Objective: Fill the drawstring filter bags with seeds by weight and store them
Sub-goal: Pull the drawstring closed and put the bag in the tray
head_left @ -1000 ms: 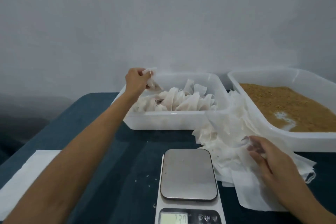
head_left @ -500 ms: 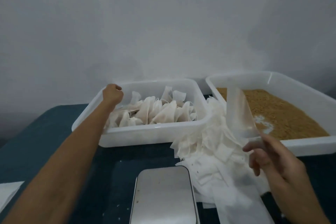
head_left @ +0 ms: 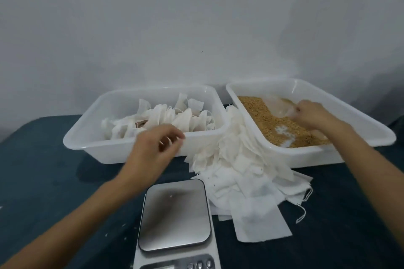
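Two bare hands reach over a dark table (head_left: 43,170). At its near edge sits a kitchen scale (head_left: 175,216), its steel plate bare, the display cut off by the frame. Just right of the scale, touching its side, lies a loose pile of empty filter bags (head_left: 242,172), white, with a drawstring trailing off toward the right.

Farther in, the left hand (head_left: 153,155) hovers in front of the near wall of the left tub (head_left: 87,137), fingers loosely curled and holding nothing I can make out; motion blur softens the fingertips. That white tub holds filled bags (head_left: 166,120) standing on end in a row.

Beside it, at the table's far right, the right tub (head_left: 360,124) holds tan seeds (head_left: 262,120), with a bare patch of white floor showing through. Inside it the right hand (head_left: 312,113) pinches a single thin bag (head_left: 277,107), held low against the seeds.
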